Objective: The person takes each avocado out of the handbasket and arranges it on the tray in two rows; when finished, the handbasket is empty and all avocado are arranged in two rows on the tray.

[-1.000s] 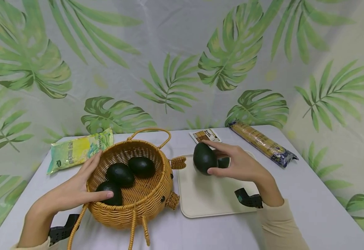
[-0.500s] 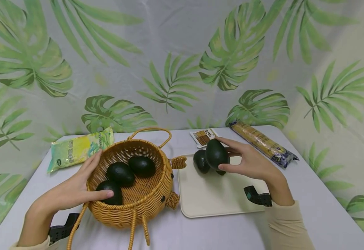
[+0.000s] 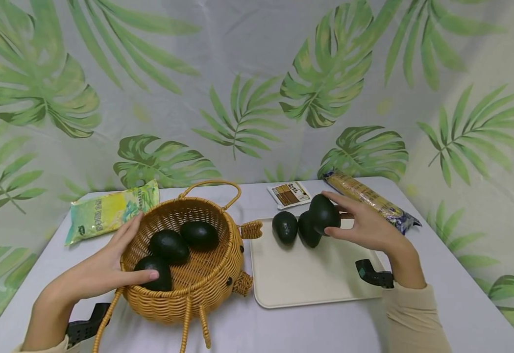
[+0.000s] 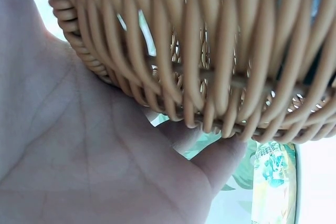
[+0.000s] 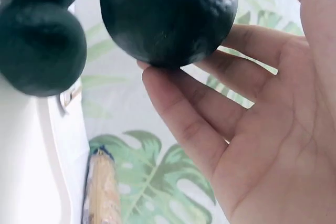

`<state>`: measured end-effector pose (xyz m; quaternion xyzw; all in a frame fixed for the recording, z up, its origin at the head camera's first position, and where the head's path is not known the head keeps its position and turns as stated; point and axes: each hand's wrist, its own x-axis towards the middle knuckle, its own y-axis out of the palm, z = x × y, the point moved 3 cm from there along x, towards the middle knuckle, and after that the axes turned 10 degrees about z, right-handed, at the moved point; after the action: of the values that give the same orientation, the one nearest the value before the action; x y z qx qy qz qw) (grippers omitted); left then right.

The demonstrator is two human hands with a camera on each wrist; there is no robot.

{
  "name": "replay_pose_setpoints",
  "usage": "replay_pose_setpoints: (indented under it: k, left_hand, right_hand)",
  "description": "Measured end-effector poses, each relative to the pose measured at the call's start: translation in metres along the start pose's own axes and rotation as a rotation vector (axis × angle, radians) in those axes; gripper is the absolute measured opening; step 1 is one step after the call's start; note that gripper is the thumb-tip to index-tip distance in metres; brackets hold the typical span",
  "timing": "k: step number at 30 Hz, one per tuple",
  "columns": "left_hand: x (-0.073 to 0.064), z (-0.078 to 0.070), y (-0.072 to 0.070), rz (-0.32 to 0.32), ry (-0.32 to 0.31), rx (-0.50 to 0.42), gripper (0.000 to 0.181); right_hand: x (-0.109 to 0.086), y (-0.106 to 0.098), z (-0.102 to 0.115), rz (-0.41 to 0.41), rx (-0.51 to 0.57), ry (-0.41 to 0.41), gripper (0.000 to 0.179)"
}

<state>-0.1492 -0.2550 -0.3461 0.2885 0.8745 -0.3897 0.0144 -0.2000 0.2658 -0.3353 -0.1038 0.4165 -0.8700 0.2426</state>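
My right hand [image 3: 369, 228] pinches a dark green avocado [image 3: 324, 214] between thumb and fingers, above the back of a cream tray [image 3: 309, 279]. In the right wrist view the fingertips touch the held avocado [image 5: 168, 14] from below. Two avocados rest on the tray: one at the left [image 3: 285, 228] and one [image 3: 308, 231] partly hidden behind the held one. My left hand [image 3: 95, 274] grips the left rim of a wicker basket [image 3: 208, 294], thumb over the edge at an avocado [image 3: 157, 269] inside. Two more avocados, a middle one [image 3: 169, 246] and a back one [image 3: 199, 236], lie in the basket.
A green and yellow bag [image 3: 113, 213] lies behind the basket at left. Behind the tray are a small brown and white packet [image 3: 289, 194] and a long pack of noodles [image 3: 367, 198]. The basket's handle [image 3: 212, 184] rises at its back. Leaf-patterned cloth hangs behind the table.
My right hand has carried the avocado to the right across the tray, uncovering the two avocados resting there. The left hand and the basket stay in place.
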Motion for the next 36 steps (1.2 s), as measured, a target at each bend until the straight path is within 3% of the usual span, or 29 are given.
replay_pose_setpoints:
  k: [19,29,36]
  left_hand:
    - [0.001,-0.001,-0.001,-0.006,0.006,0.017,0.119]
    - [0.001,0.000,0.000,-0.006,-0.003,0.026,0.119]
    - [0.000,0.000,0.000,-0.008,0.003,0.022,0.119]
  right_hand:
    - [-0.006,-0.004,-0.042,0.015,-0.024,0.121,0.084]
    - [-0.001,0.004,-0.057,0.025,-0.025,0.104,0.081]
    - [0.003,0.010,-0.070,0.039,-0.063,0.139,0.081]
